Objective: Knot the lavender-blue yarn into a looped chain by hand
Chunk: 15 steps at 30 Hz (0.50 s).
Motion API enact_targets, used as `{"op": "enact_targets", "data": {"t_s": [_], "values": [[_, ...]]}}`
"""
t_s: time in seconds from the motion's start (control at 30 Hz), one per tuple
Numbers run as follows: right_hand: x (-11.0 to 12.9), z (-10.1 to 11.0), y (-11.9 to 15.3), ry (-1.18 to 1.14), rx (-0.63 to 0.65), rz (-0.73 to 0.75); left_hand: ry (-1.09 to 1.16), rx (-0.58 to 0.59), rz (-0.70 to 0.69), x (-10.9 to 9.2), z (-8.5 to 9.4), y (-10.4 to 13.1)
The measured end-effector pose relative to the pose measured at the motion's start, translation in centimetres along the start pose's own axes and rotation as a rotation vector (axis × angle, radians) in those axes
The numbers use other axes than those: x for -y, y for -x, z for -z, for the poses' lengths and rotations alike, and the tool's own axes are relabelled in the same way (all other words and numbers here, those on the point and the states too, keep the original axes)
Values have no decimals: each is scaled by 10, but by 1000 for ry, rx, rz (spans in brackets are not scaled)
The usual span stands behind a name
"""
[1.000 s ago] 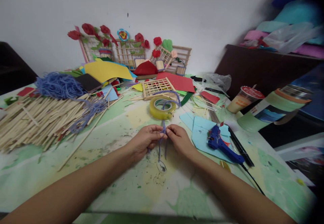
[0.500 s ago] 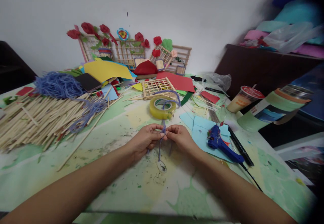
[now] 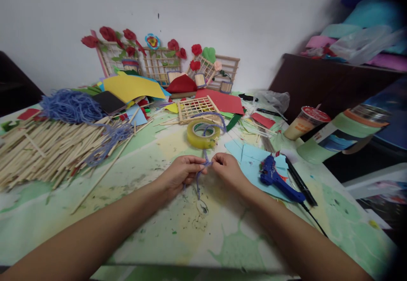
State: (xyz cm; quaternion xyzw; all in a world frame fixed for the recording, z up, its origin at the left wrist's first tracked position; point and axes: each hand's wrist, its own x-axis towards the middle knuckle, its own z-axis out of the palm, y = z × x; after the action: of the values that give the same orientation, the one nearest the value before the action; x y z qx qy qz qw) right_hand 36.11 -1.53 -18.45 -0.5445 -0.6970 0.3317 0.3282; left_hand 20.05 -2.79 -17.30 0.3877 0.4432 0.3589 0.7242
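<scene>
Between my hands runs purple yarn [image 3: 206, 158], stretched toward me from the roll of yellowish tape [image 3: 194, 138]. My left hand [image 3: 184, 171] pinches the yarn where strands cross. A strand pulled off to the side is pinched in my right hand [image 3: 228, 168], closed a little apart from the left. One loose end hangs below the fingers toward a small pale oval mark [image 3: 202, 207] on the tablecloth. Past the tape, a braided-looking purple length [image 3: 222, 120] curves beside a small lattice of sticks [image 3: 197, 109].
Wooden sticks [image 3: 57, 149] and a heap of purple yarn [image 3: 71, 107] spread over the left. To the right lie a blue glue gun [image 3: 280, 179] on light blue paper [image 3: 251, 162], a sealed cup [image 3: 305, 122] and a bottle [image 3: 337, 134]. Stick trellises with paper flowers [image 3: 162, 62] stand at the wall.
My right hand has drawn slightly away from my left, pulling a yarn strand out to the right. The left keeps its pinch. The view has shifted slightly.
</scene>
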Motion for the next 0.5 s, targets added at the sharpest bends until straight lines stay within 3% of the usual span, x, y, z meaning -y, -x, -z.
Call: {"op": "enact_targets", "data": {"t_s": [0.23,0.37,0.5], "values": [[2,1,3,-55,60,114,16,-31,15,0,0,-1],[3,-2,4,-87,157,81,19,-21,2,0,-1,-1],[2,-4,4,-180,171,6,19,-45,-12,-1,0,-2]]}}
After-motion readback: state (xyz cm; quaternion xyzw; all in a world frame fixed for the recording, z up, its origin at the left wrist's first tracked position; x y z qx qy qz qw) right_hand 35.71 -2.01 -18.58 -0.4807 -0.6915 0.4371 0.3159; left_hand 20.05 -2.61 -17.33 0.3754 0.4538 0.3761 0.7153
